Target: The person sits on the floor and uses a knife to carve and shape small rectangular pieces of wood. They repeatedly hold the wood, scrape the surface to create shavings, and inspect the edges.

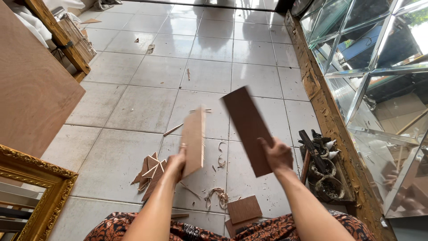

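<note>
Both hands are closed around thin wooden boards and hold them up above the floor. The left hand [177, 161] grips the lower part of a light brown board [194, 140], which stands nearly upright and is seen almost from its edge. The right hand [277, 155] holds the lower end of a darker brown board [248, 128], with the thumb pressed on its face; this board leans to the left at the top and looks a little blurred. The two boards are near each other but do not touch.

Under them is a floor of large pale grey tiles [209, 49], glossy farther away and dusty close to the person. On the tiles lie a heap of small triangular wood pieces [149, 172], some curled shavings [217, 195] and thin splinters. A small dark brown square panel [244, 209] lies near the knees, which are covered with a patterned cloth [187, 231].

At the left a big plywood sheet [31, 85] leans, and below it is the corner of a golden ornate frame [40, 178]. At the right, along a worn wooden beam [327, 111], stands a faceted mirror panel [379, 80], and beside it a small tray of tools and round pots [323, 172].
</note>
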